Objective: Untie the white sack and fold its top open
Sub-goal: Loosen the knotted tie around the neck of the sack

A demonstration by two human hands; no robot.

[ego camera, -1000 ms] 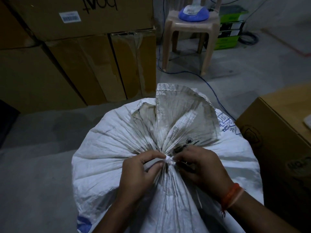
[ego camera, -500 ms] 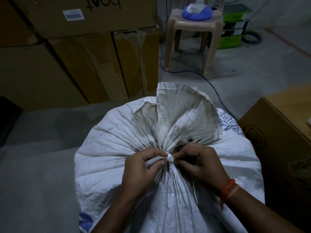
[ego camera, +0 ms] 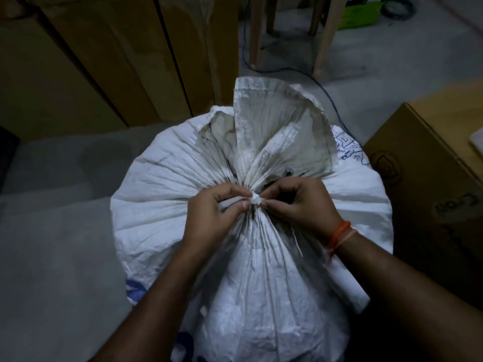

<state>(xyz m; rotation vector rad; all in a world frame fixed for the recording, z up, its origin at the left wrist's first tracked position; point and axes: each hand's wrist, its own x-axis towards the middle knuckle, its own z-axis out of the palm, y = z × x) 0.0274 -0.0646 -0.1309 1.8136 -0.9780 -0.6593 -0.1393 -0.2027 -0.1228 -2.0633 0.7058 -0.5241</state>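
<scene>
Both hands meet at the small white knot [ego camera: 254, 199] cinching the crumpled white woven sack [ego camera: 167, 194]: left hand [ego camera: 213, 214] and right hand [ego camera: 300, 203] pinch it from either side, equally near.

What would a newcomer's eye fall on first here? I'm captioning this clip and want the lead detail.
First, the big white sack filling the middle of the view, its top gathered into radiating pleats at a tied neck. Right there, the left hand and the right hand meet, both pinching the small white knot. Next, the orange wristband on the right wrist and the brown cardboard boxes behind on the left.
</scene>
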